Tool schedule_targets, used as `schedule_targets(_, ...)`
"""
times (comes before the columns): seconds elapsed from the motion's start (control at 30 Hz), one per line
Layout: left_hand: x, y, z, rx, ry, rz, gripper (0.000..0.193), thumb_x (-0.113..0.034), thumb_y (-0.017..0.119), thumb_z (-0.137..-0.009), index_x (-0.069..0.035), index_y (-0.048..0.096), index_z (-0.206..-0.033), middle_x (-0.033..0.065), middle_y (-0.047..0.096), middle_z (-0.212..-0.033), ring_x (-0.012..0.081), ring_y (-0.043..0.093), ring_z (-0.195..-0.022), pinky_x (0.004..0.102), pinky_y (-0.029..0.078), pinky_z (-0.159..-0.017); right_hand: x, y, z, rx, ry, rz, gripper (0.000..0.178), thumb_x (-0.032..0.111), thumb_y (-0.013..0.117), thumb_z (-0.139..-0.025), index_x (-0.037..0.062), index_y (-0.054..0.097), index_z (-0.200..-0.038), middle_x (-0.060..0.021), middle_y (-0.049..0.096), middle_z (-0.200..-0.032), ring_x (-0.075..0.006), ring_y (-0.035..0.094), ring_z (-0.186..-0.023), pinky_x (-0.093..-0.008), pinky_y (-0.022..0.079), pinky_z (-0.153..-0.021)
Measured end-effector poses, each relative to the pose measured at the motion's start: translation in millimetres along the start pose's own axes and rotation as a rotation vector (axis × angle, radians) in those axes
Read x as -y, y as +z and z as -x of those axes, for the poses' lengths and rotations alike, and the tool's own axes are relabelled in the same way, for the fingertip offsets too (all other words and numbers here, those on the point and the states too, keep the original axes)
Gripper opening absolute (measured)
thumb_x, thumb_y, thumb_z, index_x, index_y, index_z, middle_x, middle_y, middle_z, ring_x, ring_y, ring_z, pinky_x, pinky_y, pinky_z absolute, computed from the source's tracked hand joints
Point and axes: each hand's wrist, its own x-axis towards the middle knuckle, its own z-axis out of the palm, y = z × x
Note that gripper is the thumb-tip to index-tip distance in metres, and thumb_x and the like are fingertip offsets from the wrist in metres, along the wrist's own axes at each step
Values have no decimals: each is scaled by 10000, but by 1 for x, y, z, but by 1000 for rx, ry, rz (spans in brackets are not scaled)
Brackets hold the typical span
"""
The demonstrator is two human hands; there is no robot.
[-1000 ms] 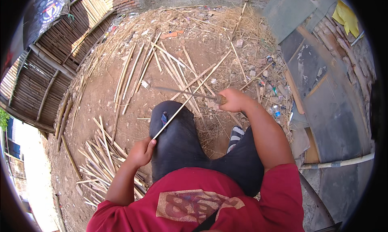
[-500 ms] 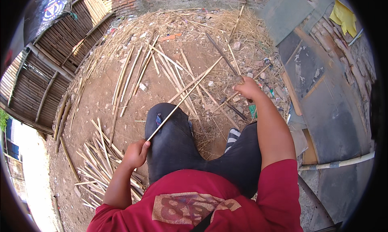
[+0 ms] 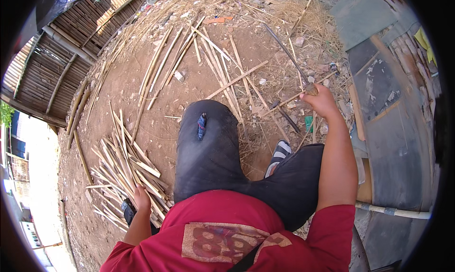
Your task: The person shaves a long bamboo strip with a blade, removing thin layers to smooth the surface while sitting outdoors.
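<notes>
My right hand (image 3: 320, 102) is closed around the wooden handle of a machete (image 3: 288, 54), whose long dark blade points away and to the left. Over the pile of split bamboo strips (image 3: 124, 164) on the left, my left hand (image 3: 141, 199) reaches down among the near ends. Its fingers are mostly hidden, so a grip on any strip cannot be made out. Beside that wrist lies a black object (image 3: 128, 210), partly covered. A short dark rod (image 3: 287, 118) rests on the ground below my right hand.
More bamboo strips (image 3: 156, 68) lie spread on the dirt ahead, some crossing. Dry straw (image 3: 294, 21) and rubble cover the far ground. Dark boards (image 3: 379, 96) lean on the right; a bamboo wall (image 3: 71, 49) stands on the left. My bent knee (image 3: 208, 120) and sandalled foot (image 3: 279, 153) are between.
My left hand has gone from beside my knee down to the bamboo pile, and the strip it held across my knee is gone from there. The machete stays in my right hand.
</notes>
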Motion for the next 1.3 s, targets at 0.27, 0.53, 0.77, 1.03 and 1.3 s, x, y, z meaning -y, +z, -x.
schedule_targets(0.27, 57, 37, 1, -101, -96, -676, 890, -520, 664, -901, -29, 304, -1550, 277, 294, -1562, 475, 331, -1432, 512, 332, -1166, 31, -13, 10, 11, 163, -167, 762, 301, 812, -809, -112, 538, -1388, -220, 718, -1114, -253, 713, -922, -376, 537, -856)
schedule_targets(0.53, -94, 203, -97, 554, 431, -311, 658, -461, 646, -971, 24, 514, -1395, 299, 577, -1321, 417, 628, -1141, 493, 493, -1007, 38, -34, 27, -102, 189, -169, 247, 213, 793, -845, 35, 670, -965, -23, 637, -767, -119, 575, -662, -308, 450, -632)
schedule_targets(0.77, -271, 374, -132, 741, 616, -453, 659, -464, 654, -949, -23, 527, -1422, 310, 559, -1378, 441, 528, -1323, 481, 434, -1113, 30, -26, 16, -108, 316, -243, 212, 165, 799, -855, 67, 611, -868, 41, 548, -688, -63, 481, -580, -273, 370, -534)
schedule_targets(1.03, -327, 455, -162, 635, 546, -888, 676, -382, 659, -950, -122, 418, -1527, 165, 488, -1523, 376, 508, -1376, 514, 431, -1122, 30, -18, -3, -94, 380, -241, 243, 140, 822, -845, 59, 593, -864, 39, 538, -719, -67, 482, -643, -259, 383, -582)
schedule_targets(1.3, -302, 456, -175, 484, 683, -549, 375, -340, 543, -1034, -66, 605, -1281, 259, 673, -1168, 425, 653, -1111, 532, 510, -945, 28, -9, -18, -42, 396, -224, 242, 112, 824, -839, 50, 591, -865, 35, 544, -766, -72, 477, -695, -257, 390, -624)
